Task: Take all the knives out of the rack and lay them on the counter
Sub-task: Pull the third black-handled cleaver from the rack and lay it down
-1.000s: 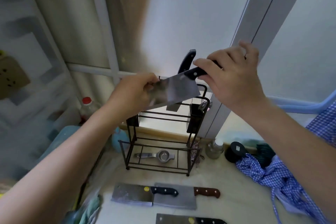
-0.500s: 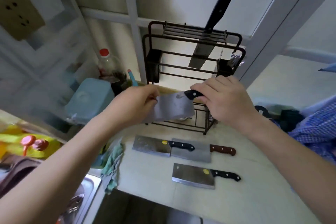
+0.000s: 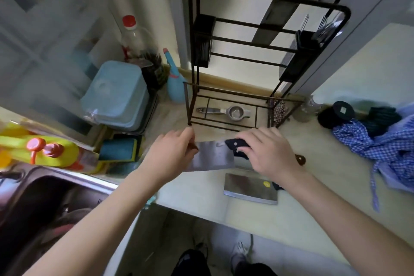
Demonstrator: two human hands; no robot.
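The pale counter is filling the right and lower middle of the frame, and a dark sink is lying at the lower left, its contents too dark to make out. The black wire rack is standing in the upper middle; compared with half a second ago it is looking nearer and higher in the frame, since the view is tilting down more. One knife is staying in the top slots of the rack, its handle cut off by the upper edge. On the bottom shelf of the rack a metal squeezer is lying.

A blue tub is sitting left of the rack; what is inside is hidden under its lid. A checked cloth is lying at the right.

In the centre both hands are holding a cleaver low over the counter, lower than before. The left hand is pinching the far end of the blade, and the right hand is closed around the black handle. Under them the two knives seen earlier are almost fully hidden; only a brown handle tip is showing. Another cleaver with a yellow dot is lying flat on the counter in the lower middle, its handle covered by the right wrist.
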